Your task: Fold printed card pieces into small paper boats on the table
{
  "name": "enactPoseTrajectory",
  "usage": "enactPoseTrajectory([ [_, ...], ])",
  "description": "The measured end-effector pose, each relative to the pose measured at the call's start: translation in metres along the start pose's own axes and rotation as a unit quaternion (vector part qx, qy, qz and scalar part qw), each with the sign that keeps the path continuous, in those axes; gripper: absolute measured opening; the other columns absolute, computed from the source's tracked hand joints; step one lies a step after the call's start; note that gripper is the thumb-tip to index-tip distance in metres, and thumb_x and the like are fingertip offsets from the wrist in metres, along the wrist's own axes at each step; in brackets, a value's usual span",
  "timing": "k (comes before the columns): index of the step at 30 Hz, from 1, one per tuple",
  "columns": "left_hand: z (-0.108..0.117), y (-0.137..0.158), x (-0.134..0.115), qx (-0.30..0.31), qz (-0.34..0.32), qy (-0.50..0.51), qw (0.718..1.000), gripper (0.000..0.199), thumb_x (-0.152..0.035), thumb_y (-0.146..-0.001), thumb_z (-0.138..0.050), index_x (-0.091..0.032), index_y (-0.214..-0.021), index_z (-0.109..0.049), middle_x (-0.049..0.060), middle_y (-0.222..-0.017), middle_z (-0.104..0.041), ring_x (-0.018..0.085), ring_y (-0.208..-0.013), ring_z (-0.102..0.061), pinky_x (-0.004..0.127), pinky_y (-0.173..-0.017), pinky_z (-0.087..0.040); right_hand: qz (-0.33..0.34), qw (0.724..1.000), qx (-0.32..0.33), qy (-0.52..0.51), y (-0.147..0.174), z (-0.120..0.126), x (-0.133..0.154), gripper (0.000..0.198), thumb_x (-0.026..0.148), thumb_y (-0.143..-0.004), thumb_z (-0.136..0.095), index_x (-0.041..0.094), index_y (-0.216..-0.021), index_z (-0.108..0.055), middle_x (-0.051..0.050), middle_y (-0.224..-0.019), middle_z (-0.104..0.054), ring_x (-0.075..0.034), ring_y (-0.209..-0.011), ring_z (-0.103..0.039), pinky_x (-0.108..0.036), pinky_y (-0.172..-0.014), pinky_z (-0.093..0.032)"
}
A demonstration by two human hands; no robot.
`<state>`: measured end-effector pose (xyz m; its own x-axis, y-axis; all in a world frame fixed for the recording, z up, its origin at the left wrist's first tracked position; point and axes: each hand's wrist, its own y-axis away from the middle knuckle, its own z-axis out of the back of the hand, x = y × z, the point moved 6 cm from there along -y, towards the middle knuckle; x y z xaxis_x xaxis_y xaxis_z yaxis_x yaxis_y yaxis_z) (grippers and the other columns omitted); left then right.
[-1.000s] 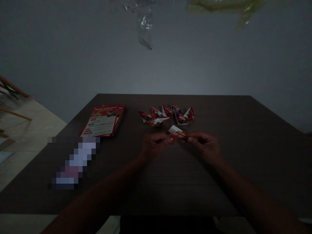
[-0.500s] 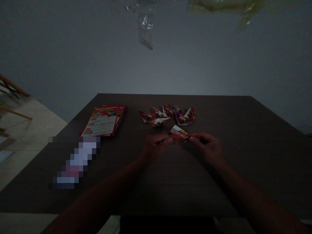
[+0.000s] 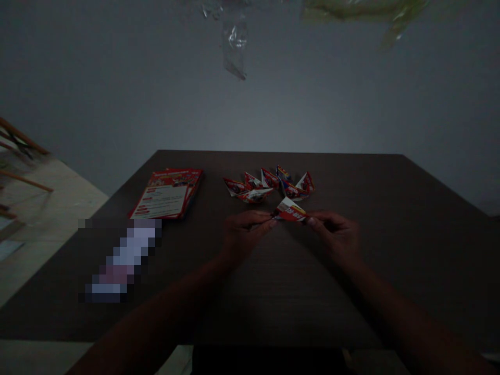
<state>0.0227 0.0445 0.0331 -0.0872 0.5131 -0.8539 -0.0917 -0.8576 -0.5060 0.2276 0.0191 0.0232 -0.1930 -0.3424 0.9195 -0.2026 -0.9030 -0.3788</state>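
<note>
Between my two hands is a small folded paper (image 3: 292,211), red and white with printed lettering, its top coming to a point. My left hand (image 3: 248,232) pinches its left corner between thumb and fingers. On the other side, my right hand (image 3: 335,232) grips the right corner the same way. Just beyond the folded paper stand several folded paper boats (image 3: 253,195) in red, white and blue print, grouped close together on the dark table (image 3: 250,291). The paper's underside is hidden from me.
At the left of the table lies a stack of printed red and white leaflets (image 3: 162,200). Nearer me is a pixelated flat object (image 3: 125,260). A wall (image 3: 332,104) rises behind the table, with clear plastic (image 3: 234,47) hanging on it. Wooden legs (image 3: 25,179) show at far left.
My hands have drawn slightly apart, the left shifting a little left. The folded paper between them now looks more pointed at the top and stretched wider.
</note>
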Motion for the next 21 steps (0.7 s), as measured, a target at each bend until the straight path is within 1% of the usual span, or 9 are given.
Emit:
enactPoseTrajectory([
  [4, -0.004, 0.000, 0.001, 0.008, 0.045, 0.028, 0.999, 0.006, -0.022, -0.067, -0.074, -0.017, -0.069, -0.073, 0.004, -0.075, -0.073, 0.014, -0.067, -0.068, 0.022, -0.061, -0.054, -0.012, 1.000, -0.015, -0.016, 0.001, -0.001, -0.003, 0.012, 0.032, -0.073, -0.071, 0.020, -0.075, -0.071, -0.003, -0.077, -0.073, -0.017, -0.068, -0.067, -0.028, -0.063, -0.054],
  [7, -0.005, 0.001, 0.004, 0.005, 0.076, 0.052, 0.996, 0.008, -0.024, -0.067, -0.074, -0.016, -0.068, -0.073, 0.004, -0.073, -0.073, 0.013, -0.066, -0.067, 0.021, -0.061, -0.054, -0.032, 0.999, -0.029, -0.031, 0.002, -0.002, -0.007, 0.013, 0.032, -0.072, -0.072, 0.020, -0.076, -0.072, -0.003, -0.074, -0.073, -0.017, -0.068, -0.067, -0.028, -0.063, -0.053],
  [13, -0.008, 0.003, 0.005, 0.002, 0.096, 0.055, 0.994, 0.009, -0.025, -0.067, -0.074, -0.016, -0.067, -0.071, 0.003, -0.070, -0.072, 0.014, -0.065, -0.067, 0.023, -0.062, -0.053, -0.044, 0.996, -0.052, -0.056, 0.003, -0.003, -0.014, 0.014, 0.031, -0.070, -0.074, 0.019, -0.076, -0.072, -0.003, -0.070, -0.072, -0.016, -0.065, -0.066, -0.028, -0.063, -0.053],
  [15, -0.009, 0.005, 0.006, 0.000, 0.111, 0.063, 0.992, 0.012, -0.026, -0.067, -0.074, -0.015, -0.067, -0.069, 0.003, -0.068, -0.072, 0.014, -0.064, -0.067, 0.023, -0.061, -0.053, -0.047, 0.995, -0.064, -0.063, 0.004, -0.004, -0.016, 0.014, 0.031, -0.069, -0.074, 0.019, -0.076, -0.071, -0.003, -0.069, -0.072, -0.016, -0.063, -0.066, -0.028, -0.062, -0.053],
  [19, -0.010, 0.008, 0.013, -0.007, 0.159, 0.117, 0.980, 0.021, -0.026, -0.065, -0.076, -0.013, -0.066, -0.060, 0.004, -0.065, -0.072, 0.016, -0.060, -0.068, 0.025, -0.059, -0.054, -0.048, 0.994, -0.079, -0.053, 0.004, -0.004, -0.016, 0.016, 0.032, -0.069, -0.074, 0.018, -0.077, -0.071, -0.003, -0.068, -0.072, -0.016, -0.063, -0.066, -0.028, -0.062, -0.054],
  [21, -0.011, 0.008, 0.015, 0.003, 0.177, 0.133, 0.975, 0.024, -0.027, -0.064, -0.076, -0.013, -0.074, -0.059, 0.004, -0.066, -0.072, 0.017, -0.061, -0.069, 0.025, -0.061, -0.055, -0.054, 0.994, -0.080, -0.049, 0.004, -0.004, -0.014, 0.018, 0.032, -0.069, -0.074, 0.018, -0.079, -0.071, -0.003, -0.067, -0.072, -0.017, -0.063, -0.067, -0.029, -0.062, -0.054],
])
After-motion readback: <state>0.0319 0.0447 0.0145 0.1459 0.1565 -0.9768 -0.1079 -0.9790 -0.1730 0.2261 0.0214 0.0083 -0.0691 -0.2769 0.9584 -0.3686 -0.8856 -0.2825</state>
